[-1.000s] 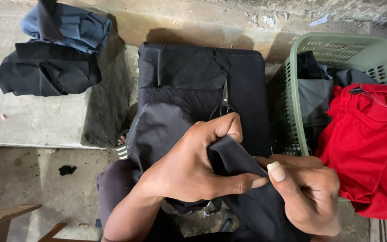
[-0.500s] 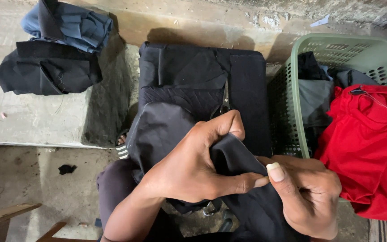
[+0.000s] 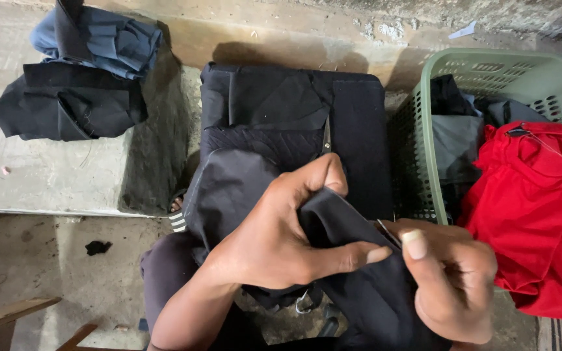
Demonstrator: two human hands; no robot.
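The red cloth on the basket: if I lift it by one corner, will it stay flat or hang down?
The red cloth would probably hang limp: it drapes in soft folds over the basket rim. It looks thin, so likely light.

There is one camera, worn on the person's head. It looks almost straight down, from close above. The left hand (image 3: 274,240) and right hand (image 3: 453,283) fill the lower middle of the frame. A ledge (image 3: 53,175) crosses the upper part, the floor (image 3: 40,260) shows at lower left, and a basket (image 3: 489,71) sits at upper right.
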